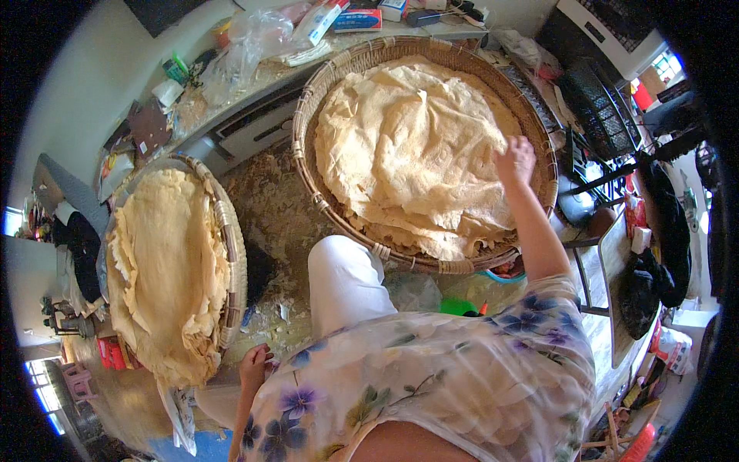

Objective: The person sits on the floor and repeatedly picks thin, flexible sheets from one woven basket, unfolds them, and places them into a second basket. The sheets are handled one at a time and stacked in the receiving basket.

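Note:
A large round wicker basket (308, 110) holds a stack of thin, wrinkled flatbread sheets (404, 150), pale tan and uneven on top. My right hand (515, 161) is at the right edge of the stack, fingers bent; whether they pinch a sheet is not clear. My left hand (256, 364) hangs low beside my body, its fingers loosely curled and nothing visible in it. Left of me stands a second wicker basket (232, 248), heaped with smoother pale flatbread sheets (164, 260) whose torn edges fold up at the sides.
Behind the baskets runs a cluttered counter (242, 107) with plastic bags (260, 40) and boxes (358, 20). A grey chair (612, 289) bearing dark items is at my right. Crumbs and flakes litter the floor (271, 196). My white-trousered knee (343, 277) is close to the large basket.

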